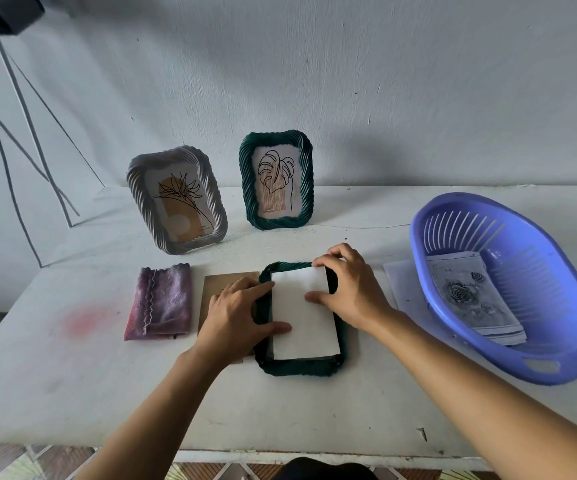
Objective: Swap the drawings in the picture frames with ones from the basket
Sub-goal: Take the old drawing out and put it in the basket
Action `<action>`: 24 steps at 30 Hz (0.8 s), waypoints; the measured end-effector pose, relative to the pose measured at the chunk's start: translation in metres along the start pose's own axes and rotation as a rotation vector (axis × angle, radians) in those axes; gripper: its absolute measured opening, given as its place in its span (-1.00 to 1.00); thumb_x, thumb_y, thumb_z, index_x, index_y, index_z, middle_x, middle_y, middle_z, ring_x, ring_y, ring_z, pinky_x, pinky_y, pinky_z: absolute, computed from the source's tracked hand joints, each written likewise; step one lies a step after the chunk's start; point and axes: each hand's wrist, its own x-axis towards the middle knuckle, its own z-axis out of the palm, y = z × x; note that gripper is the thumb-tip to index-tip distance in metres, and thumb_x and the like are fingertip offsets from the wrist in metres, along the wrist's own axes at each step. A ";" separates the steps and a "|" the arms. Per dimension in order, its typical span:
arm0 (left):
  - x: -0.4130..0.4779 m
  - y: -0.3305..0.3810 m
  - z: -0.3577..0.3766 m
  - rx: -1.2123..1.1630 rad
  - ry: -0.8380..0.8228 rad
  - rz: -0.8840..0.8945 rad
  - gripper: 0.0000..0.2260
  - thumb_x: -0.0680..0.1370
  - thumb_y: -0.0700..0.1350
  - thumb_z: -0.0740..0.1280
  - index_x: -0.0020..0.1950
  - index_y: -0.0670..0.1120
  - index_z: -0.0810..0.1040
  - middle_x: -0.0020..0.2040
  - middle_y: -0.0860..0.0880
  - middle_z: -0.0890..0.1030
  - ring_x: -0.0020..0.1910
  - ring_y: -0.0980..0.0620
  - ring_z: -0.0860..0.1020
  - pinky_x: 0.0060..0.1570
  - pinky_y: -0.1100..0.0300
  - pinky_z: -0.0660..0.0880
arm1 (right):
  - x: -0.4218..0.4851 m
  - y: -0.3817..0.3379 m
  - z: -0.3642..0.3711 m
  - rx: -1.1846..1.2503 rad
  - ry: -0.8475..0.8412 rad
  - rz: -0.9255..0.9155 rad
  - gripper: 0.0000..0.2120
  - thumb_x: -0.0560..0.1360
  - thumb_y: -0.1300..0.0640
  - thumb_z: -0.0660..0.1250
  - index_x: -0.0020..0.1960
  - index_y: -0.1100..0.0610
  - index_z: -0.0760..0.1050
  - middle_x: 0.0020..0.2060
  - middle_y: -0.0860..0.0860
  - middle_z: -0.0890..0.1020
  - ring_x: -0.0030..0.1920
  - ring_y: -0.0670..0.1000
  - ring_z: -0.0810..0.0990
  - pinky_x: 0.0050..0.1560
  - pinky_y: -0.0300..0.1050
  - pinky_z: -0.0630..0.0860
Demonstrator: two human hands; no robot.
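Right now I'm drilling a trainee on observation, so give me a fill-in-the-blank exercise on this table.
The basket holds a drawing of ____.
The folded cloth lies ____ of the backing board.
The left hand and right hand touch the white sheet on a flat ____ frame.
Missing: roses; left; green.

On my feed, a blank white sheet sits in a dark green ribbed frame. A second green frame shows a black-line leaf and a white ribbed frame a black-line flower on tan, beside a mauve cloth and a periwinkle slotted basket holding a grey rose print.
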 end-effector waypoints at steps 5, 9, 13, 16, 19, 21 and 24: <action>0.002 0.003 -0.002 -0.069 0.070 0.008 -0.31 0.36 0.19 0.53 0.44 0.02 0.47 0.10 0.11 0.56 0.11 0.04 0.47 0.21 0.03 0.47 | -0.004 -0.004 0.001 0.137 0.097 -0.053 -0.62 0.33 0.10 0.57 0.05 -0.01 0.48 0.01 -0.12 0.52 0.10 -0.04 0.50 0.11 0.14 0.48; 0.003 0.008 -0.003 -0.069 0.124 -0.004 -0.34 0.44 0.20 0.47 0.49 0.08 0.38 0.17 0.09 0.57 0.17 0.03 0.44 0.19 0.06 0.44 | -0.010 -0.013 -0.006 0.329 0.091 -0.061 -0.76 0.46 0.20 0.48 0.04 0.02 0.48 -0.06 -0.06 0.61 0.02 -0.02 0.58 0.08 0.08 0.52; 0.005 0.017 -0.007 -0.199 0.166 0.022 -0.46 0.51 0.09 0.44 0.46 0.11 0.38 0.04 0.08 0.63 -0.05 0.11 0.54 0.00 0.18 0.52 | -0.015 -0.022 -0.014 0.491 0.091 -0.045 -0.81 0.52 0.14 0.43 0.04 -0.04 0.46 -0.17 0.17 0.59 -0.14 0.22 0.56 -0.02 0.20 0.52; 0.006 0.025 -0.011 -0.312 0.163 0.034 -0.46 0.53 -0.02 0.45 0.47 0.13 0.36 -0.10 0.14 0.61 -0.12 0.16 0.59 -0.04 0.21 0.59 | -0.013 -0.028 -0.022 0.572 0.138 -0.011 -0.80 0.50 0.17 0.44 0.03 -0.02 0.47 -0.21 0.19 0.59 -0.17 0.22 0.57 -0.05 0.21 0.52; 0.006 0.035 -0.020 -0.544 0.157 0.030 -0.41 0.52 -0.15 0.46 0.47 0.12 0.29 -0.16 0.03 0.63 -0.13 0.08 0.65 -0.07 0.17 0.63 | -0.007 -0.034 -0.033 0.556 0.202 -0.004 -0.79 0.51 0.17 0.44 0.06 0.01 0.46 -0.28 0.19 0.56 -0.20 0.18 0.55 -0.06 0.15 0.52; 0.007 0.044 -0.028 -0.669 0.172 0.029 -0.45 0.51 -0.17 0.47 0.36 0.12 0.27 -0.16 -0.04 0.66 -0.18 -0.02 0.68 -0.12 0.00 0.66 | -0.003 -0.038 -0.043 0.484 0.253 -0.019 -0.77 0.51 0.18 0.43 0.09 0.02 0.45 -0.30 0.13 0.53 -0.22 0.15 0.52 -0.11 0.05 0.50; 0.013 0.055 -0.044 -0.753 0.209 0.005 -0.58 0.49 -0.17 0.48 0.18 0.09 0.33 -0.12 -0.05 0.69 -0.25 -0.06 0.68 -0.23 -0.09 0.65 | 0.001 -0.041 -0.060 0.304 0.286 -0.074 -0.72 0.50 0.20 0.42 0.13 0.02 0.42 -0.19 -0.11 0.51 -0.20 0.03 0.50 -0.09 -0.02 0.50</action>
